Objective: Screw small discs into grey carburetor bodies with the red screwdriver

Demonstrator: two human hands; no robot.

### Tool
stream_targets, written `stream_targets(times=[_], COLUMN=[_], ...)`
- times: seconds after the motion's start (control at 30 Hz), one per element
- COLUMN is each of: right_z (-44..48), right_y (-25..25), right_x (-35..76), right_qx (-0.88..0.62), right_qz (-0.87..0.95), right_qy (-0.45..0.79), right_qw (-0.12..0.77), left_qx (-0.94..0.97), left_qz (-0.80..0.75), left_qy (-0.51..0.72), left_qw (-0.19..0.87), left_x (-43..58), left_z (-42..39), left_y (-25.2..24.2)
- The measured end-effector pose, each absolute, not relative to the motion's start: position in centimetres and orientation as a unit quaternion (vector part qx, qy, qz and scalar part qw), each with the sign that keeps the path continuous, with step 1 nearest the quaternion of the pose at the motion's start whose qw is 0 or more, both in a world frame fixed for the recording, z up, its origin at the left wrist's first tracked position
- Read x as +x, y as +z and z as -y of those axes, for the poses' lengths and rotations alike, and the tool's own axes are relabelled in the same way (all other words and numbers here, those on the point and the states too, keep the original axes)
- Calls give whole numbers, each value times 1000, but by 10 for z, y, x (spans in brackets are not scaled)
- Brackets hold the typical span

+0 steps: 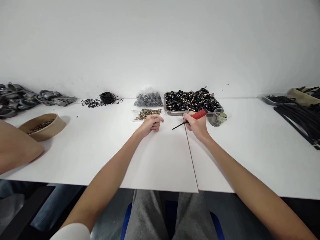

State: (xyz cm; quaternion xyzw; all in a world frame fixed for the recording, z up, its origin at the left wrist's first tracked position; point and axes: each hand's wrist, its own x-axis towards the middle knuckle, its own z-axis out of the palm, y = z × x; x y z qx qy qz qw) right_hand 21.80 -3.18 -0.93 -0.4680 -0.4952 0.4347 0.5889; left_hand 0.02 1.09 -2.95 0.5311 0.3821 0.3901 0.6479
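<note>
My right hand (196,125) is closed round a screwdriver with a red handle (200,114). Its dark shaft slants down to the left, the tip just above or on the white table. My left hand (152,124) is closed, fingers curled and the index finger reaching toward the right; whatever it may hold is too small to make out. Just behind it lies a shallow clear tray of small brass-coloured screws (148,113). Beyond my right hand stands a metal tray (175,113) heaped with black parts with metal pins. A clear plastic cup (217,120) with greenish round pieces is beside that hand.
A clear bag of small grey parts (149,99) leans near the wall. Black cord (107,98), grey castings (18,96) and a tan bowl (53,130) are leftward, beside another person's arm (20,150). Black strips (300,121) lie far right. A table seam (192,156) runs between my arms.
</note>
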Motion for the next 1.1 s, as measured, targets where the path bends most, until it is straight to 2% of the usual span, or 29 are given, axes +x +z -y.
stream_targets(times=[0.67,1.1], right_z=[31,33], right_y=[-11,-11], right_x=[220,221], right_qx=[-494,-462], right_qz=[538,548], right_qy=[341,387], right_qw=[592,581], left_qx=[529,530], left_qz=[-382,-383], left_qy=[389,391], left_qw=[651,648], left_x=[1,1], left_z=[-11,-10], left_y=[-30,-29])
